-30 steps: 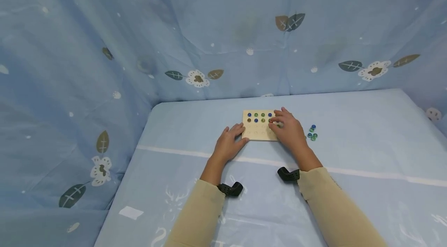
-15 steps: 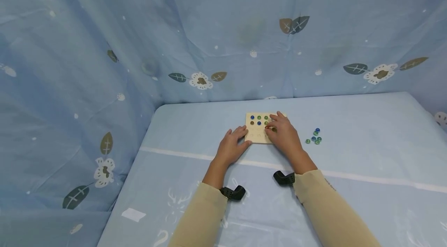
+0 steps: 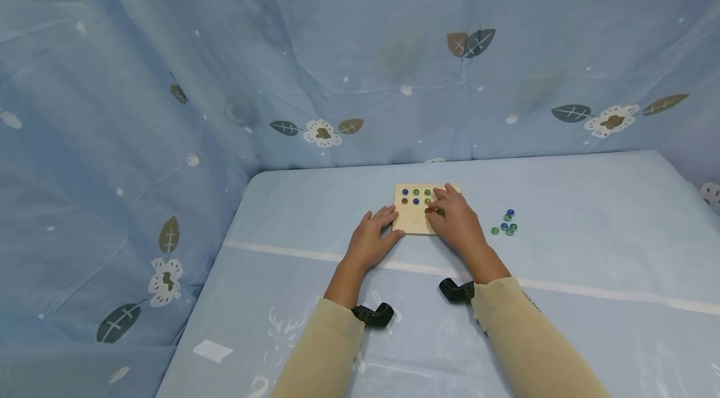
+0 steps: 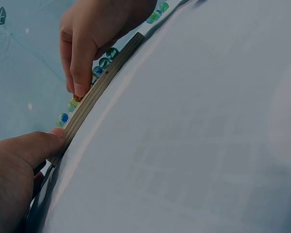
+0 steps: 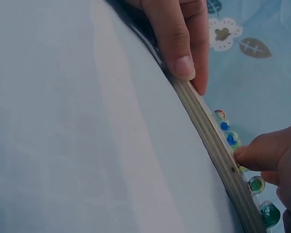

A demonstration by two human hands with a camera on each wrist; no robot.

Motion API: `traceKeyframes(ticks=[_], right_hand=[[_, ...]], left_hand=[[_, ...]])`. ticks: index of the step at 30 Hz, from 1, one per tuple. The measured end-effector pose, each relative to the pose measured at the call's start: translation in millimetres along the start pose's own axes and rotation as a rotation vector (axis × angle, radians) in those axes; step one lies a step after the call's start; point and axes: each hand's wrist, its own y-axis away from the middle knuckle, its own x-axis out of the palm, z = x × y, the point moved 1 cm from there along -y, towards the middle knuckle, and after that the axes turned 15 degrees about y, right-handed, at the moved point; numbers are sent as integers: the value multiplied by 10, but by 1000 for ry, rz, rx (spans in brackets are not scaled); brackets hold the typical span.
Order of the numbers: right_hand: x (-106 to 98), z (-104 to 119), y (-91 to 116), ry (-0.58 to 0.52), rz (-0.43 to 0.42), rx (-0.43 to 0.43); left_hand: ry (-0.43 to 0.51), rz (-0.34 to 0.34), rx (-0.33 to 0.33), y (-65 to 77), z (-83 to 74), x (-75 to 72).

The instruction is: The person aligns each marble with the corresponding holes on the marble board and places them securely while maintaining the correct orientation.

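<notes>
A pale wooden board (image 3: 409, 227) with rows of round hollows lies on the table, its far two rows holding blue, green and brown glass marbles. My left hand (image 3: 371, 238) holds its near left corner, thumb along the front edge and fingers at the left side. Over the board's right part, my right hand (image 3: 460, 223) pinches a reddish-brown marble (image 3: 427, 211) between thumb and fingers, low over the third row. In the left wrist view this marble (image 4: 77, 97) shows just under the fingertips. The right hand hides the board's right side; a green marble (image 3: 440, 212) peeks out beside its fingers.
Several loose blue and green marbles (image 3: 508, 227) lie on the table right of the board. A white paper piece (image 3: 212, 350) is at the table's left. Patterned blue cloth (image 3: 360, 54) hangs behind the table's far edge.
My right hand has shifted left and slightly nearer, from the right end of the board to the third row with the reddish-brown marble. The left hand stays at the corner; the head view tilts slightly.
</notes>
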Motion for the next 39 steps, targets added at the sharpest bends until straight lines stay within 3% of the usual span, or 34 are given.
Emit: traceKeyframes(ticks=[9,20,27,39], right_hand=[[-43,-8,26,-35,29,36],[-239,-137,121,-67,-66,47],[-391,-381,171,-72,-30,126],[-769,-1020,280,-78,13,322]], left_hand=[[-1,-9,4,17,-24,-14],[14,-18,18,10,-8,-4],[9,-26,7,7,-13,6],[31,-28,-20,21,-52,12]])
